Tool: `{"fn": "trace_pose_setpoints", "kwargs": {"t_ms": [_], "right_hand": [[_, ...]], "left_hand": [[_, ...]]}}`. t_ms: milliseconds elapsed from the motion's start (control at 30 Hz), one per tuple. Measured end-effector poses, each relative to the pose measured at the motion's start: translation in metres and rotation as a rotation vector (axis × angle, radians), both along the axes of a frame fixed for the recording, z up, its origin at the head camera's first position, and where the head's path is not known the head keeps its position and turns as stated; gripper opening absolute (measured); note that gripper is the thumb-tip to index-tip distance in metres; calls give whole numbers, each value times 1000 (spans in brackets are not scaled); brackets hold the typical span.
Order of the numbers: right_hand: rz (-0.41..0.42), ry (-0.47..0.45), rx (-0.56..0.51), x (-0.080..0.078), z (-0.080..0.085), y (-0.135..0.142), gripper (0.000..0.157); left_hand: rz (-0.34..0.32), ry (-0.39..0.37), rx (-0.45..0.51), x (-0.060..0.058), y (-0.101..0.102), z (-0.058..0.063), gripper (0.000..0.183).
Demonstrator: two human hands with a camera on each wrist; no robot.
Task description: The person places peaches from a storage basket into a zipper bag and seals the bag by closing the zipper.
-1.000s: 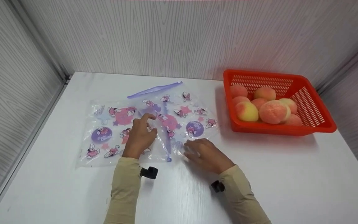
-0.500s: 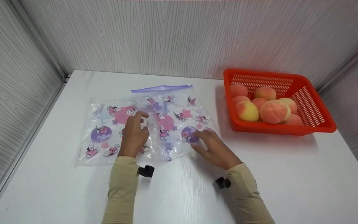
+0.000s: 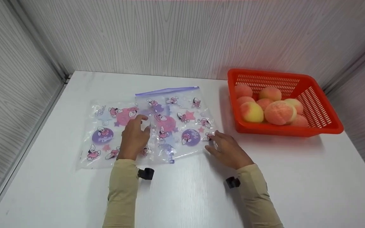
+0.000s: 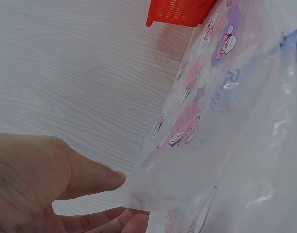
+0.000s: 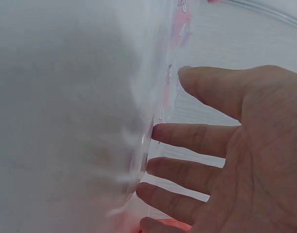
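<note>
Two clear plastic zip bags printed with pink cartoon figures, stars and purple circles lie flat and overlapping. The right-hand zip bag has its purple zip strip along the far edge. The left-hand zip bag lies partly under it. My left hand is over the left bag near the overlap; its thumb and fingers are apart beside the plastic in the left wrist view. My right hand touches the right bag's near right corner with spread, nearly straight fingers. The hand hides part of that corner.
A red plastic basket holding several peaches stands at the back right of the white table. Grey wood-grain panels rise behind the table and at both sides.
My right hand has moved right across the bag to its corner. The right bag has flattened and its zip strip has straightened and shifted right. My left hand has drifted slightly left.
</note>
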State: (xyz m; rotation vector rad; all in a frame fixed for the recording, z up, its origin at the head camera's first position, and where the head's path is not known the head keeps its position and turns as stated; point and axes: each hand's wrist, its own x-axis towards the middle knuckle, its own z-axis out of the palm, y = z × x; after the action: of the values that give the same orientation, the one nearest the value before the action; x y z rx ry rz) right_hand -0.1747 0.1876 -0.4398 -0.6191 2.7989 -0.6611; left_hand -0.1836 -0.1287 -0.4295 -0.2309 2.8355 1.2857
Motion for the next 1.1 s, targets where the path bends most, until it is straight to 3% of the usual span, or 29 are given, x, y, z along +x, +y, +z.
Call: {"fn": "trace_pose_setpoints", "kwargs": {"t_ms": [133,400,567,800,933,1100], "right_hand": [[19,1,-16,1,1,-2,48],[54,29,-47,3,3,-7,35],[71,17,-37,4,5,-10,39],[105,26,-81,5,6,-18,35],[126,24,-84,7,6,-24,36],[136,-11,-67,10,6,-29,39]], "left_hand": [[-46,-24,-60,2,1,1,45],[-141,90,-252,9,28,9,45],[-304,126,-313,16,55,15,38],[-526,149,-400,25,81,11,35],[-570,123,-440,27,88,8,37],[-580,85,-457,27,92,4,40]]}}
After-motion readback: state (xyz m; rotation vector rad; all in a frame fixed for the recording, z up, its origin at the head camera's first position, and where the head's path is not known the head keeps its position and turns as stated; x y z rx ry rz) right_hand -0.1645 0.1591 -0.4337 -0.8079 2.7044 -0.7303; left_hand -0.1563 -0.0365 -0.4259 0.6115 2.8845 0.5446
